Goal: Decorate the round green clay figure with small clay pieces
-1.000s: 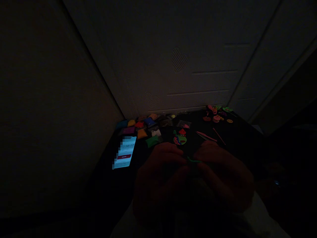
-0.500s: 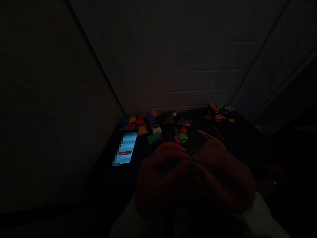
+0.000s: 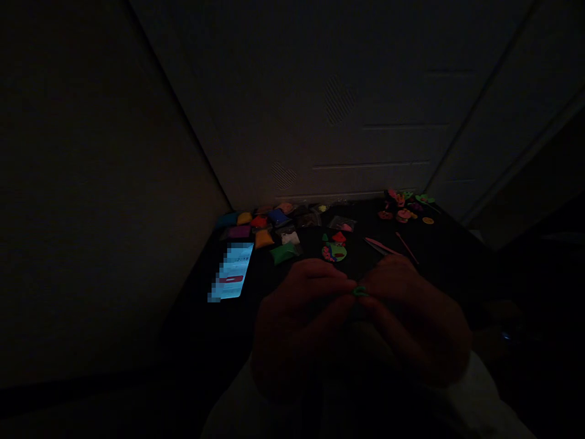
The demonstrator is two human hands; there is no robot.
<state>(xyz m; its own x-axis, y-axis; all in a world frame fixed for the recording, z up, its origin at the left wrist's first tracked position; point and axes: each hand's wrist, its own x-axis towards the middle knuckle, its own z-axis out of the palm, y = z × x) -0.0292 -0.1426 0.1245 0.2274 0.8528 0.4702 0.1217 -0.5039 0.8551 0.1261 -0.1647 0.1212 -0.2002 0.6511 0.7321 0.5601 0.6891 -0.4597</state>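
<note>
A small loop of green modelling clay [image 3: 361,292] sits between the fingertips of both hands, above the near part of the dark table. My left hand [image 3: 304,323] pinches it from the left, thumb and fingers closed. From the other side my right hand [image 3: 414,314] also has its fingertips closed on it. Just beyond the hands lies a round light-green clay piece [image 3: 339,250] with coloured bits on it. A red clay piece [image 3: 339,236] lies at its far edge. The dim light hides the palms and lower fingers.
A lit phone [image 3: 235,271] lies on the left. Behind it are several coloured clay packets, among them a green packet [image 3: 283,252]. Pink scissors [image 3: 381,246] and a thin pink stick [image 3: 406,248] lie right of centre. Finished-looking clay figures [image 3: 403,215] stand at the back right, near the wall.
The green clay in my fingertips now shows as a more closed loop. My left fingertips have shifted slightly right, closer to my right hand. The things on the table stay put.
</note>
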